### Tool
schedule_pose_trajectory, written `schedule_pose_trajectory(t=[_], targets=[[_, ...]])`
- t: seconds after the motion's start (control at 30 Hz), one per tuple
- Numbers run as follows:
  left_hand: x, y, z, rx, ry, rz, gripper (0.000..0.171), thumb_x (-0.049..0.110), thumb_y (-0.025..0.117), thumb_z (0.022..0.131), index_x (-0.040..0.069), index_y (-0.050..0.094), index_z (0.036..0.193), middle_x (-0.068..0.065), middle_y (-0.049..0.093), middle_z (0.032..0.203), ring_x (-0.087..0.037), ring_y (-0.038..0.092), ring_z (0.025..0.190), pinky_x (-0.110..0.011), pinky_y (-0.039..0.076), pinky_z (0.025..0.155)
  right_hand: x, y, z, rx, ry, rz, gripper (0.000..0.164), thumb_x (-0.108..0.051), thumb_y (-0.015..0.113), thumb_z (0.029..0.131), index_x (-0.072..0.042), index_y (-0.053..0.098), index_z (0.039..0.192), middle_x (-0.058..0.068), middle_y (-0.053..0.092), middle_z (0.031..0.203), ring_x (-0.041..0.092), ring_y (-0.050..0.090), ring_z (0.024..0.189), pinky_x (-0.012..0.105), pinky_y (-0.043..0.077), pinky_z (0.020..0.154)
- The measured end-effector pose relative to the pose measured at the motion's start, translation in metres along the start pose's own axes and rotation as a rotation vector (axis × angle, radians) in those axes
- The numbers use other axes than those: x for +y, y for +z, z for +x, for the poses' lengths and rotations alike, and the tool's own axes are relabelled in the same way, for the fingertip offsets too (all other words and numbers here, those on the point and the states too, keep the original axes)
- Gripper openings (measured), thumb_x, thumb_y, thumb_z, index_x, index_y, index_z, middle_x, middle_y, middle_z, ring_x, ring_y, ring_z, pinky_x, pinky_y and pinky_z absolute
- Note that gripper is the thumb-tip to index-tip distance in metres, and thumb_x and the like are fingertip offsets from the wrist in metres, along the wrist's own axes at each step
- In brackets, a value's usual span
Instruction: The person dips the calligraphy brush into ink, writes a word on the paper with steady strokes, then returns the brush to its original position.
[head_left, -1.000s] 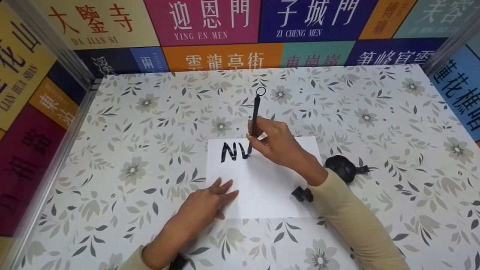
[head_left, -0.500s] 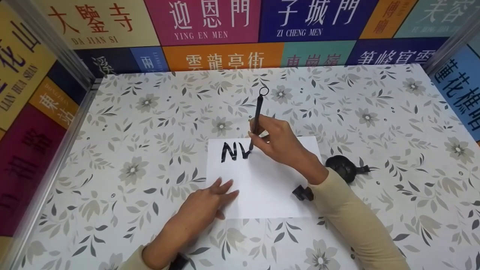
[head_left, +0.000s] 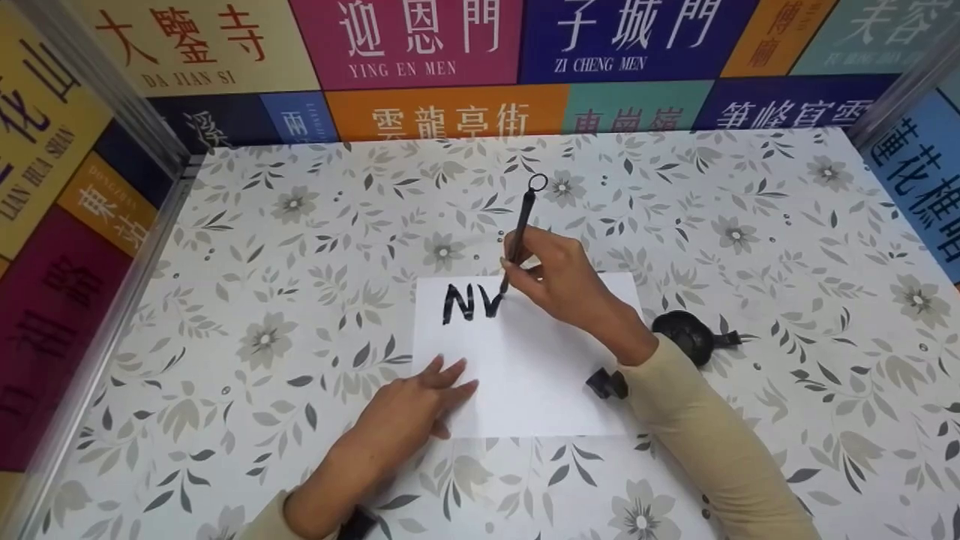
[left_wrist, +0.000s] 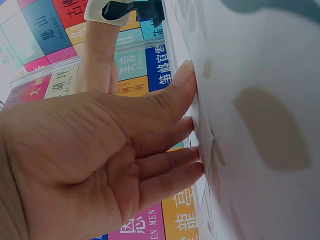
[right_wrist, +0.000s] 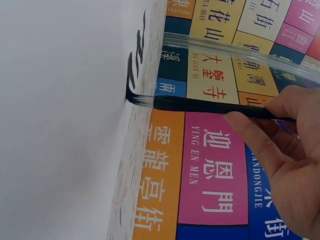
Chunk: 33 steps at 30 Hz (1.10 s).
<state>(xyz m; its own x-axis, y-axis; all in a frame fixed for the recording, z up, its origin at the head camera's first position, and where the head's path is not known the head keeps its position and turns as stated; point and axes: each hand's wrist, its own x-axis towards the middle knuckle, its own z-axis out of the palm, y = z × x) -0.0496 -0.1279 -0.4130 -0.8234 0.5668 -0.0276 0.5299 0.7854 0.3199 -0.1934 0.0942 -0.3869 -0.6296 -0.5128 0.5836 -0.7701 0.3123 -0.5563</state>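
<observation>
My right hand [head_left: 562,281] pinches a dark ink brush [head_left: 523,221] with a loop at its top end. In the right wrist view the inked bristles [right_wrist: 135,98] bend against the white paper [head_left: 540,382]. Black strokes [head_left: 459,304] on the paper's upper left form an N and a V-like mark, with the brush tip at the V's right stroke. My left hand [head_left: 409,405] rests on the paper's lower left with its fingers spread. The left wrist view shows that thumb and fingertips [left_wrist: 197,169] touching the surface, nothing held.
Right of the paper, beside my right forearm, lies a round black ink dish [head_left: 684,337] with a short handle. A small black object [head_left: 606,384] shows at my right sleeve. The table [head_left: 337,225] has a floral cover; printed panels [head_left: 420,45] stand behind it.
My right hand and the brush have shifted slightly up and right, the brush leaning further right. The V's right stroke has grown upward. The left hand stays in place.
</observation>
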Motion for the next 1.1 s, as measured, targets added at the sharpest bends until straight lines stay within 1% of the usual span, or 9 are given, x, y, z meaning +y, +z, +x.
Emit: schedule_pose_trajectory(t=[0.17, 0.37, 0.6, 0.9, 1.1], targets=[[0.0001, -0.0009, 0.0002, -0.005, 0.000, -0.001, 0.062, 0.018, 0.075, 0.071, 0.012, 0.060, 0.131, -0.012, 0.049, 0.140, -0.033, 0.047, 0.127, -0.043, 0.051, 0.085, 0.0015, 0.0000, -0.0004, 0.010, -0.004, -0.005, 0.009, 0.001, 0.062, 0.089, 0.001, 0.057, 0.096, 0.010, 0.063, 0.088, 0.017, 0.067, 0.080, 0.019, 0.054, 0.061], [-0.0007, -0.0002, -0.0003, 0.017, 0.015, 0.009, 0.061, 0.019, 0.075, 0.071, 0.012, 0.061, 0.130, -0.012, 0.050, 0.138, -0.034, 0.048, 0.126, -0.042, 0.052, 0.083, 0.0033, 0.0009, -0.0009, 0.017, -0.025, -0.020, 0.010, 0.002, 0.061, 0.089, 0.001, 0.057, 0.098, 0.011, 0.062, 0.090, 0.018, 0.067, 0.082, 0.018, 0.054, 0.062], [-0.0011, 0.0010, -0.0003, 0.030, -0.001, -0.007, 0.063, 0.021, 0.076, 0.068, 0.013, 0.062, 0.129, -0.011, 0.050, 0.139, -0.033, 0.048, 0.126, -0.041, 0.052, 0.081, 0.0061, 0.0015, -0.0010, 0.031, -0.047, -0.020, 0.013, 0.004, 0.062, 0.088, 0.000, 0.056, 0.098, 0.011, 0.061, 0.089, 0.017, 0.066, 0.082, 0.017, 0.053, 0.062], [-0.0017, 0.0016, -0.0005, 0.020, 0.001, 0.002, 0.064, 0.021, 0.076, 0.068, 0.013, 0.062, 0.129, -0.011, 0.050, 0.139, -0.033, 0.048, 0.126, -0.041, 0.052, 0.081, 0.0072, 0.0015, -0.0016, 0.026, -0.038, -0.021, 0.012, 0.004, 0.061, 0.088, 0.002, 0.057, 0.099, 0.012, 0.061, 0.090, 0.019, 0.067, 0.085, 0.020, 0.054, 0.063], [-0.0013, 0.0009, -0.0003, 0.012, -0.011, -0.020, 0.062, 0.019, 0.076, 0.069, 0.013, 0.061, 0.130, -0.011, 0.049, 0.140, -0.033, 0.047, 0.127, -0.042, 0.052, 0.083, 0.0061, -0.0004, -0.0008, 0.026, -0.029, -0.026, 0.011, 0.005, 0.061, 0.088, 0.002, 0.057, 0.098, 0.011, 0.061, 0.090, 0.018, 0.066, 0.085, 0.019, 0.054, 0.064]])
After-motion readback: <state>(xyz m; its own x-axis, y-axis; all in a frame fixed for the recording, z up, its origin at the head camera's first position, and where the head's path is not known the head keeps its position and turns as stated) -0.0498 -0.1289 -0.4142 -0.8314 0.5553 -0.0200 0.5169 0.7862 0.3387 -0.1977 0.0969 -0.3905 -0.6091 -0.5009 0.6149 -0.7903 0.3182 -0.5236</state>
